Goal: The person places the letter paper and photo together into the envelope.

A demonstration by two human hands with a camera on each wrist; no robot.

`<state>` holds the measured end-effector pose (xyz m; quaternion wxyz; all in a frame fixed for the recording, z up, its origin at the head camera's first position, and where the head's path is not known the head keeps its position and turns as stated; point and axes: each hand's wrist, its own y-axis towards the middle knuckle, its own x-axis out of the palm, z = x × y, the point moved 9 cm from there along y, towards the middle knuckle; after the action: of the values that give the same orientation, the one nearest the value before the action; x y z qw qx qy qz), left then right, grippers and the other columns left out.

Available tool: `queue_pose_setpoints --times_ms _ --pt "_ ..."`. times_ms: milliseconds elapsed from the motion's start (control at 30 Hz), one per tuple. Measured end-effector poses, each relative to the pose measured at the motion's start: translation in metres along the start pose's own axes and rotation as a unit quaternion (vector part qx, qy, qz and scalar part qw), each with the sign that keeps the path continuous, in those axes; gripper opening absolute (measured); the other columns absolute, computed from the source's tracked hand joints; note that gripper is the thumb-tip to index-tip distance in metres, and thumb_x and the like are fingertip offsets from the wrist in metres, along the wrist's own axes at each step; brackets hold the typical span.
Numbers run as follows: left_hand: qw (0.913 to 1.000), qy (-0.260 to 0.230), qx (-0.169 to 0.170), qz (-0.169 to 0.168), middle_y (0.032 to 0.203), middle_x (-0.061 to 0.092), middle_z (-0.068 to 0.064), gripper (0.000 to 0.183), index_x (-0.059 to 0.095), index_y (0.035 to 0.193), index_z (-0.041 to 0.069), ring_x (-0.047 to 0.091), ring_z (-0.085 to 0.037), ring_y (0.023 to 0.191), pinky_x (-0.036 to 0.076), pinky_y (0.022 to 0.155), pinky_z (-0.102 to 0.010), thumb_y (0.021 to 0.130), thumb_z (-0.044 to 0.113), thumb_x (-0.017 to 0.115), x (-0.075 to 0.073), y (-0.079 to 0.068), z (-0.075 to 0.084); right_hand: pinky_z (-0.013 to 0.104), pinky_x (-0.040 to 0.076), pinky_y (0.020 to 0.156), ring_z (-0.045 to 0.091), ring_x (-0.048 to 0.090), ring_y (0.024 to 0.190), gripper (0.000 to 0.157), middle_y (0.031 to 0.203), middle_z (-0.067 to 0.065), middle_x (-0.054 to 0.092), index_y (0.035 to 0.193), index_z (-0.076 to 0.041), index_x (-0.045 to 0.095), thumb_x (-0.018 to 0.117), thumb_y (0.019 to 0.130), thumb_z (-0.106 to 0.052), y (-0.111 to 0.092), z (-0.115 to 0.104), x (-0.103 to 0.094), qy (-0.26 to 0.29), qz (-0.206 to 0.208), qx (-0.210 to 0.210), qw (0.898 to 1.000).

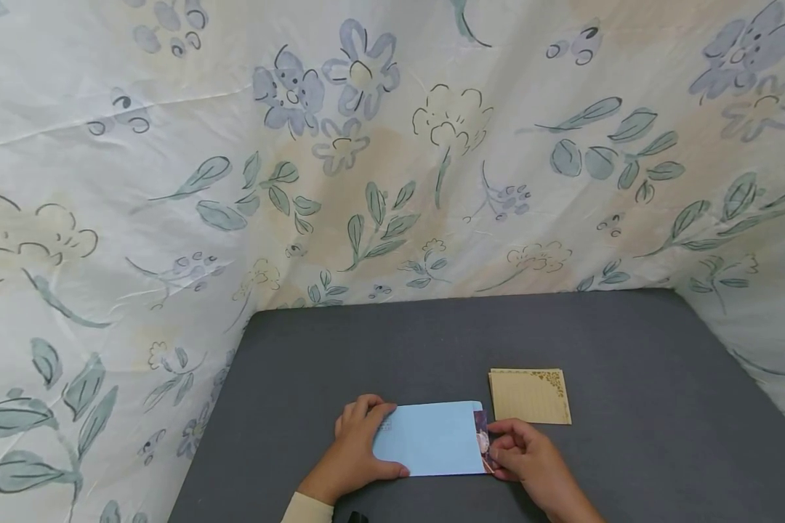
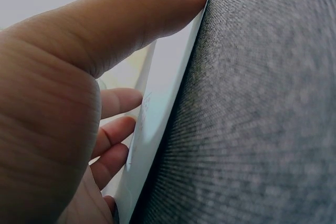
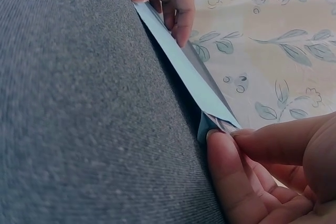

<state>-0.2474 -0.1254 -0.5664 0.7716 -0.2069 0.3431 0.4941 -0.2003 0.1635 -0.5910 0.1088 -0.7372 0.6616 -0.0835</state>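
Note:
A pale blue envelope (image 1: 432,439) lies on the dark grey table, with small print near its left end. From its right end sticks a strip of a card (image 1: 482,436) with a dark purple picture; the rest is hidden inside. My left hand (image 1: 360,443) spans the envelope's left end, thumb at the near edge and fingers at the far edge, holding it between them. My right hand (image 1: 523,457) pinches the protruding card between thumb and fingers. In the right wrist view, the fingertips (image 3: 223,150) are right at the envelope's mouth, where a blue flap stands folded out.
A few tan cards (image 1: 530,396) with a brown ornamental corner lie stacked just beyond my right hand. Floral cloth (image 1: 379,181) hangs behind the grey table (image 1: 379,356) and along its sides. A small black object (image 1: 357,517) shows at the bottom edge.

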Motion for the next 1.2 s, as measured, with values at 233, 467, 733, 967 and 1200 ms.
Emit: queue_pose_setpoints --times_ms 233,467,733,967,1200 --pt "1.0 -0.002 -0.001 0.0 0.143 0.043 0.002 0.099 0.061 0.152 0.019 0.036 -0.033 0.133 0.024 0.108 -0.071 0.071 0.059 0.1 0.0012 -0.0004 -0.0009 0.037 0.062 0.071 0.029 0.07 0.086 0.039 0.095 0.014 0.067 0.137 0.014 0.059 0.072 0.101 0.004 0.002 0.0015 0.0019 -0.01 0.003 0.002 1.0" --pt "1.0 -0.001 0.005 0.007 0.142 0.043 0.003 0.098 0.062 0.151 0.02 0.037 -0.033 0.132 0.024 0.107 -0.071 0.071 0.059 0.101 0.0025 -0.0016 -0.0015 0.037 0.063 0.072 0.03 0.071 0.088 0.037 0.096 0.013 0.067 0.136 0.014 0.06 0.071 0.101 0.006 0.0024 0.004 0.0013 -0.009 0.011 0.004 1.0" --pt "0.9999 0.001 0.008 0.01 0.142 0.043 0.003 0.097 0.061 0.151 0.021 0.037 -0.033 0.132 0.025 0.107 -0.07 0.071 0.058 0.101 0.0037 -0.0026 -0.0006 0.037 0.062 0.073 0.03 0.072 0.089 0.034 0.097 0.013 0.068 0.13 0.015 0.062 0.073 0.099 0.005 -0.0013 0.0006 0.0031 0.002 0.012 -0.006 1.0" --pt "0.9999 0.003 0.007 0.01 0.143 0.043 0.002 0.096 0.062 0.151 0.021 0.037 -0.033 0.132 0.028 0.105 -0.069 0.071 0.057 0.101 0.0023 -0.0029 0.0019 0.038 0.062 0.074 0.029 0.071 0.089 0.034 0.098 0.013 0.068 0.129 0.014 0.063 0.075 0.099 0.002 -0.0023 -0.002 0.0051 0.005 0.006 0.001 1.0" --pt "1.0 0.003 0.001 0.007 0.143 0.044 0.002 0.098 0.062 0.152 0.021 0.037 -0.033 0.132 0.027 0.106 -0.07 0.07 0.058 0.101 0.0023 -0.0029 0.0016 0.038 0.062 0.073 0.028 0.07 0.088 0.034 0.097 0.012 0.07 0.128 0.013 0.066 0.076 0.099 0.0 0.0001 -0.0002 0.0065 -0.003 0.008 0.005 1.0"
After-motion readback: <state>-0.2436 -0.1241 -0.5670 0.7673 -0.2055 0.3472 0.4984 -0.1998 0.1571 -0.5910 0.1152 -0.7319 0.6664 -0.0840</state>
